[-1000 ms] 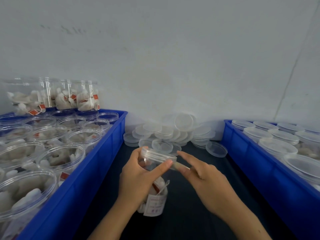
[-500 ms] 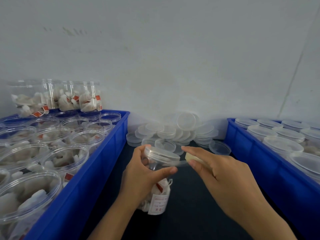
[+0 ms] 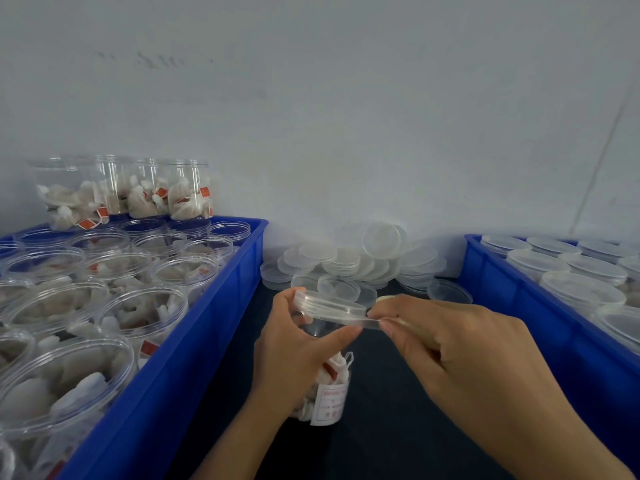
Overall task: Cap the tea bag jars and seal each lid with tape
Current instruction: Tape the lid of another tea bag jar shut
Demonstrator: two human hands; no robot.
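Against a pale, scuffed wall, the dark work surface [image 3: 391,427] runs between two blue crates, and the jar [image 3: 323,382] you are working on stands on it near you, at the centre. Your left hand [image 3: 294,351] is wrapped round the jar's upper body, thumb laid along the edge of the lid [image 3: 329,304], which already sits on the mouth. Your right hand [image 3: 460,344] pinches a strip of clear tape [image 3: 367,323] between thumb and fingertips, with the roll seemingly tucked in the palm; only a pale sliver of it shows. You look to be in the sealing step: the strip runs to the lid's right edge, under your left thumb. Next you will probably need to keep the strip taut and turn the jar so the tape wraps the seam, then tear it off cleanly. The jar is thin, clear, rigid plastic with a paper label low down and soft white tea bags with red tags inside; the lid is a shallow translucent disc with a ridged rim, likely slippery. Open filled jars crowd the left crate [image 3: 194,341], capped ones fill the right crate [image 3: 519,306], and loose lids [image 3: 353,261] lie heaped at the far wall.
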